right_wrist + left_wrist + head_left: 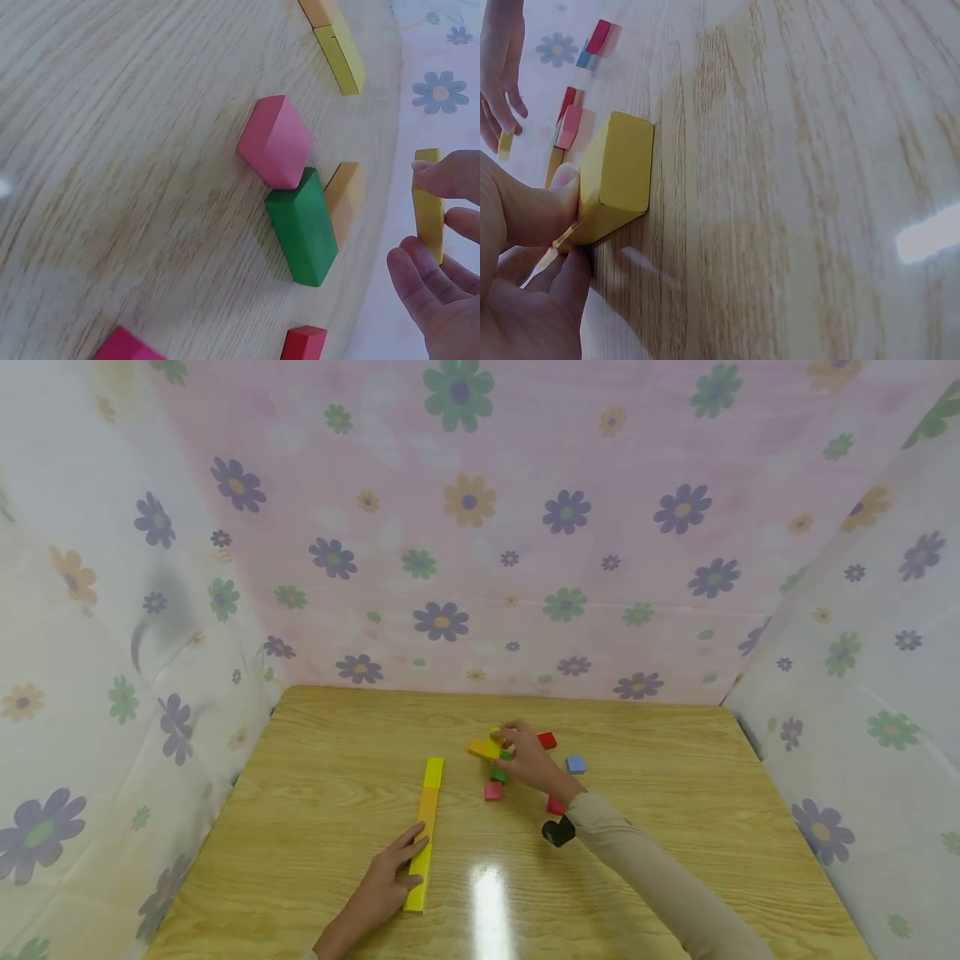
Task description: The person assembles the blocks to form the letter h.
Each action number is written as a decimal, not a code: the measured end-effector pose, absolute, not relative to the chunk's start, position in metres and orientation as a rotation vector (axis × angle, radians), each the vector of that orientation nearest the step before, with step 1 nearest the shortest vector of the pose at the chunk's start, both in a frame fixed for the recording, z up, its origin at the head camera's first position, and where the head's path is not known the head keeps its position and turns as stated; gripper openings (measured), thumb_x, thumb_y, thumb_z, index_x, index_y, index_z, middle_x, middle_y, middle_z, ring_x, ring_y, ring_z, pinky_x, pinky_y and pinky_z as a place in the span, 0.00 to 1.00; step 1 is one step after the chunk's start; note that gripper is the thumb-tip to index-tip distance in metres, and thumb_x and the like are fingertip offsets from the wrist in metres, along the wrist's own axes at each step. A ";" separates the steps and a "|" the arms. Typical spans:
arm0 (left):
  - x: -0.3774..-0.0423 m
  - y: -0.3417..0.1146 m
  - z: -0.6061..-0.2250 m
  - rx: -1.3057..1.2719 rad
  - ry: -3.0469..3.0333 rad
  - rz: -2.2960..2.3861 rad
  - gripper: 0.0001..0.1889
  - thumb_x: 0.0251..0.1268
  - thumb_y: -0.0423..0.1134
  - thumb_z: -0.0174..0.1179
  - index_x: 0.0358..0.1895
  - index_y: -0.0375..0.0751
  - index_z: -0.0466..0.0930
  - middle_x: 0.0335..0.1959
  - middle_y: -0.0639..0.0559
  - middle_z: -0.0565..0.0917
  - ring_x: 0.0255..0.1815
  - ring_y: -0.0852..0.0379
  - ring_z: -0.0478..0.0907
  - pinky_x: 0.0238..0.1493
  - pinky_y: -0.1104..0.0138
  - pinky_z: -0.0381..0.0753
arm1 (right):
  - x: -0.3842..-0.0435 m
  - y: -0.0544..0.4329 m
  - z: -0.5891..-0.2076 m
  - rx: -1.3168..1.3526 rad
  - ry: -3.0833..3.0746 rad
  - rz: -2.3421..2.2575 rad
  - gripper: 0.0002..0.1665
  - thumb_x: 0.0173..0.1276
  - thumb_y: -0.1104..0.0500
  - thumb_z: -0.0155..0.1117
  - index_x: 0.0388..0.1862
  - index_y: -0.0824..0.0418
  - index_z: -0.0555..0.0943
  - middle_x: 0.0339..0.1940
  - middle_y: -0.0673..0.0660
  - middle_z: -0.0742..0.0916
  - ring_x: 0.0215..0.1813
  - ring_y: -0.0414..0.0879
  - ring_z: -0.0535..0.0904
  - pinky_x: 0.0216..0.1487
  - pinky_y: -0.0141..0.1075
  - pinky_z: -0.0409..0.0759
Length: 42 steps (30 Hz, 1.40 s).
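A straight row of blocks lies on the table: a yellow block (433,773) at the far end, an orange block (428,807) in the middle and yellow at the near end. My left hand (384,878) grips the near yellow block (622,166) from both sides, thumb and fingers against its long faces. Off to the right, my right hand (531,762) pinches another yellow block (429,214), raised off the table. Around and below that hand lie an orange block (345,201), a green block (304,229) and a pink block (276,144), close together.
Beyond the right hand are a red block (547,741) and a blue block (575,765). By the right wrist lie a darker pink block (556,806) and a black object (557,833), partly behind the sleeve. Flowered cloth (465,560) encloses the wooden table (345,727) at back and sides.
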State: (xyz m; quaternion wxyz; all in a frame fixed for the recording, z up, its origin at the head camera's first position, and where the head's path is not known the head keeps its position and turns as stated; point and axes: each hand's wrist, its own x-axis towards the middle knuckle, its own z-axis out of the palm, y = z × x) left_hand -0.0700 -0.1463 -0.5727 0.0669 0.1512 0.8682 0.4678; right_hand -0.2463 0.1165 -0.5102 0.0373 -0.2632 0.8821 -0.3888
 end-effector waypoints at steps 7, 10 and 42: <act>-0.069 -0.146 -0.572 0.429 2.582 1.419 0.30 0.57 0.22 0.61 0.65 0.29 0.66 0.73 0.42 0.58 0.70 0.39 0.55 0.63 0.51 0.63 | -0.253 0.102 -0.514 -0.814 2.711 -1.163 0.25 0.59 0.67 0.66 0.57 0.68 0.77 0.59 0.65 0.72 0.48 0.55 0.76 0.40 0.39 0.82; -0.070 -0.147 -0.572 0.425 2.576 1.416 0.30 0.57 0.22 0.60 0.66 0.29 0.66 0.73 0.42 0.57 0.71 0.39 0.55 0.63 0.51 0.64 | -0.256 0.094 -0.515 -0.816 2.717 -1.125 0.25 0.61 0.65 0.66 0.58 0.66 0.77 0.60 0.64 0.72 0.48 0.52 0.75 0.41 0.37 0.81; -0.073 -0.149 -0.573 0.452 2.570 1.442 0.30 0.57 0.21 0.60 0.65 0.27 0.65 0.73 0.41 0.57 0.70 0.38 0.55 0.63 0.53 0.64 | -0.279 0.028 -0.549 -1.002 2.670 -1.053 0.20 0.66 0.64 0.63 0.55 0.73 0.76 0.54 0.67 0.75 0.47 0.53 0.76 0.49 0.41 0.79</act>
